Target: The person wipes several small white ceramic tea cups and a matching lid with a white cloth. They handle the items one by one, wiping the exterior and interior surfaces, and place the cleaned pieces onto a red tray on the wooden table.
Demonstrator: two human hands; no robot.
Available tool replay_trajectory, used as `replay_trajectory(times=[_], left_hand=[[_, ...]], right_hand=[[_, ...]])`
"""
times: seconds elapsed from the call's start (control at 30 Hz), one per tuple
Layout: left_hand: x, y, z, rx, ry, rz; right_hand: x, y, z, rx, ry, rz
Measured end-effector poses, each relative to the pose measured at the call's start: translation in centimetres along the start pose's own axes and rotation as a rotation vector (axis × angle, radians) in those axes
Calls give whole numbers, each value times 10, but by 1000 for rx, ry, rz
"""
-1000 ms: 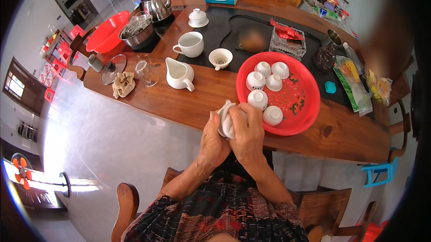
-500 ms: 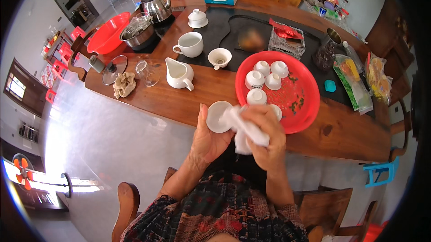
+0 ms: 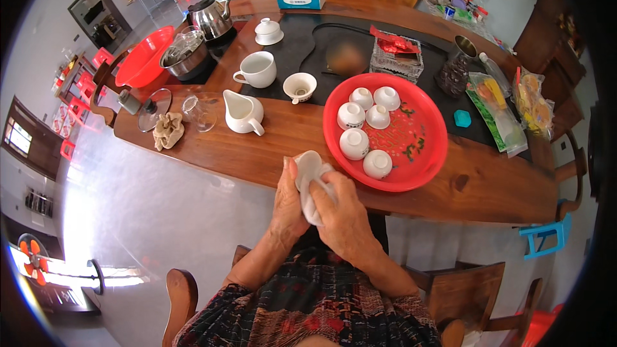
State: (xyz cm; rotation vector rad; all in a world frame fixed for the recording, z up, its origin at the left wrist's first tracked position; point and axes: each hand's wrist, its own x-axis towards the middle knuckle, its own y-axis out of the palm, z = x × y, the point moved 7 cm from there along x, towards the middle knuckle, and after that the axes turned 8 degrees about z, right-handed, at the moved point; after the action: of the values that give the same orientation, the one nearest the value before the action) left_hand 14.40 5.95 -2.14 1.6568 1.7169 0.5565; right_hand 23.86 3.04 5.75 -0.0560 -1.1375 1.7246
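Note:
My left hand (image 3: 287,199) grips a small white bowl-shaped cup (image 3: 308,164), tilted on its side just off the table's near edge. My right hand (image 3: 340,212) is closed on a white cloth or tissue (image 3: 311,202) and presses it against the cup's inside. Part of the cup is hidden by the cloth and fingers. Just beyond, on a round red tray (image 3: 421,170), several small white cups (image 3: 377,164) sit toward the left side, most of them upside down. A white pitcher (image 3: 243,113) stands to the left of the tray.
On the wooden table (image 3: 289,147) also stand a white mug (image 3: 258,69), a strainer cup (image 3: 299,87), a lidded white cup (image 3: 268,30), a steel kettle (image 3: 211,19), a crumpled tan cloth (image 3: 168,131) and a glass cup (image 3: 199,113). Food packages (image 3: 495,112) lie at the right.
My right hand has brought the cloth left and down onto the cup, which now tilts more on its side. The cup nearest me on the tray is now fully visible. The view has shifted slightly.

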Motion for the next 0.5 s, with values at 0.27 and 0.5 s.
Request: replay_trajectory(times=[0.27,0.5], left_hand=[[6,21,-7,-120,-74,266],[16,53,-25,187,-8,357]], right_hand=[[-21,-25,-15,745,-100,299],[-57,-90,-58,818,94,-57]])
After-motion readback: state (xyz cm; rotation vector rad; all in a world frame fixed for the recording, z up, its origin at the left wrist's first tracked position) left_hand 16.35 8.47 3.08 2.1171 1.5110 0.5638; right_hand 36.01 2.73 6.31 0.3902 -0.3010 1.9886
